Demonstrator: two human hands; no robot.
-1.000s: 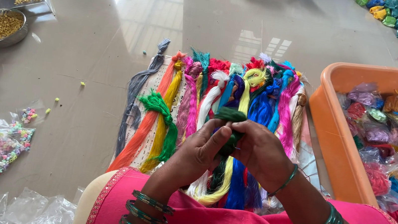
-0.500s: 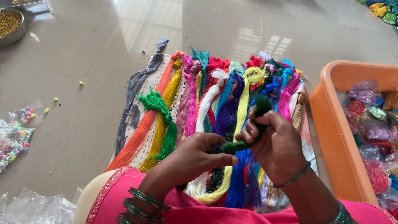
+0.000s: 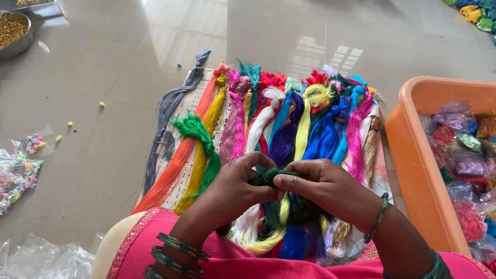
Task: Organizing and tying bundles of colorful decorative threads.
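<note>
Pinching a dark green thread bundle (image 3: pixel 275 177) between both closed hands, left hand (image 3: pixel 239 186) and right hand (image 3: pixel 327 187), she'd do best keeping it taut.

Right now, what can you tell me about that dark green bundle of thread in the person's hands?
The dark green thread skein looks silky and fine. Both hands pinch it: the left hand from the left, the right hand from the right. It sits bunched between their fingertips, above the row of coloured skeins. Most of it is hidden by fingers.

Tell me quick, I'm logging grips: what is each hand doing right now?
Left hand: fingers closed on the dark green thread skein.
Right hand: fingers closed on the same skein.
</note>
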